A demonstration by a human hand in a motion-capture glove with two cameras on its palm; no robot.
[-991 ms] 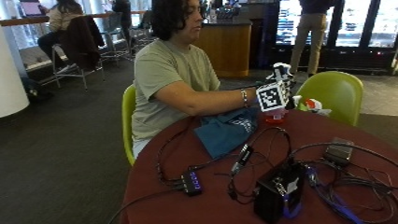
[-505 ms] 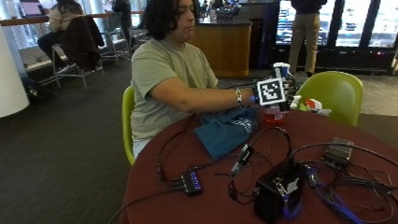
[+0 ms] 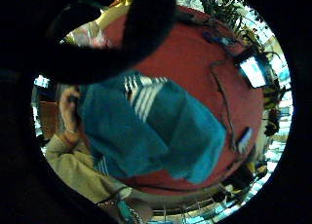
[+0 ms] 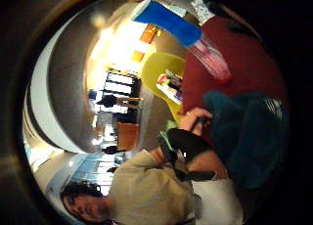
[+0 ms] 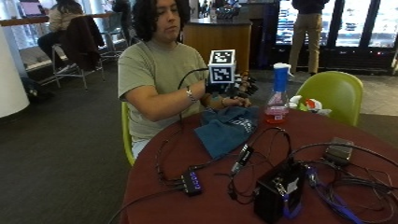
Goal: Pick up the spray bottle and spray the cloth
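Fingers (image 5: 247,87) on the gloved right hand (image 5: 233,86): dark and bunched in the outside view, so I cannot tell whether they are curled or straight; nothing visibly held. I see the hand raised above the teal cloth (image 5: 225,129), not touching it. Little-finger palm view looks down on that cloth, white stripes showing, crumpled on the round red worktop (image 5: 205,186). Bare left hand (image 5: 238,101) rests at the cloth's far edge. Spray bottle (image 5: 278,93), blue head, clear body with pink liquid, stands upright on the worktop just beside the cloth, apart from the glove. Green chair (image 5: 336,93) behind it
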